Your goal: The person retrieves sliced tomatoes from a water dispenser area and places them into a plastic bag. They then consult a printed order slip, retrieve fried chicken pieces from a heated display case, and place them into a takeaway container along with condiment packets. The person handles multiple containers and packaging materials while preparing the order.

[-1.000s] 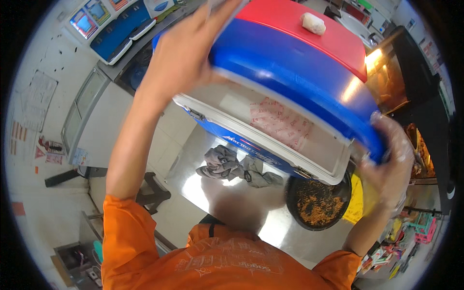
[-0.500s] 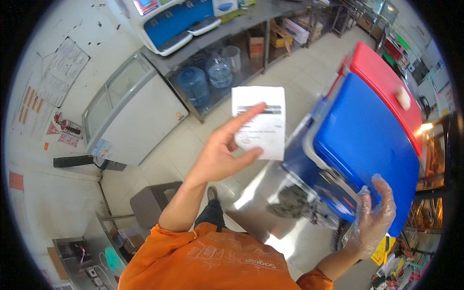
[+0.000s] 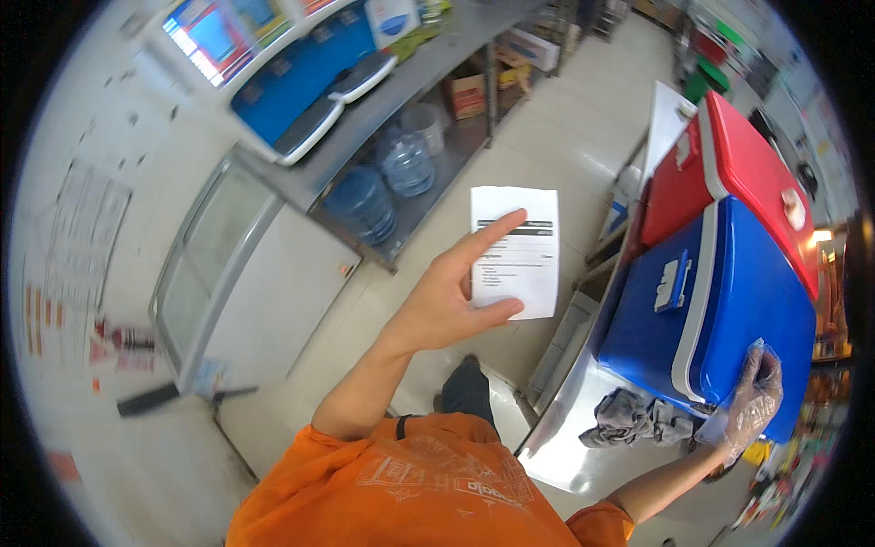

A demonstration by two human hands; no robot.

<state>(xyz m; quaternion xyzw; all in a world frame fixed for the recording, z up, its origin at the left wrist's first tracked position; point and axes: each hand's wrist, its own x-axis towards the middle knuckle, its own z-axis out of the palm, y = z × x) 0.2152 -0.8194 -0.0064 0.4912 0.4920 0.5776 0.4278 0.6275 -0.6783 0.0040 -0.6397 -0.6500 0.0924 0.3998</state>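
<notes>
My left hand grips a white printed paper slip, with the index finger and thumb lying across its face. It is held up in front of me over the floor. My right hand wears a clear plastic glove and is at the near side of a blue cooler box. Its fingers are stretched out close together, with nothing visible in them; whether they touch the lid I cannot tell. Below the cooler a crumpled grey cloth lies on the metal table.
Beyond the blue cooler stands a red cooler box with a small whitish item on its lid. A white chest freezer is on the left. Large water bottles sit beneath a steel counter.
My view has turned, and the coolers now show more of their handle sides. The slip stays in my left hand. My right hand's fingers have drawn closer together beside the blue cooler.
</notes>
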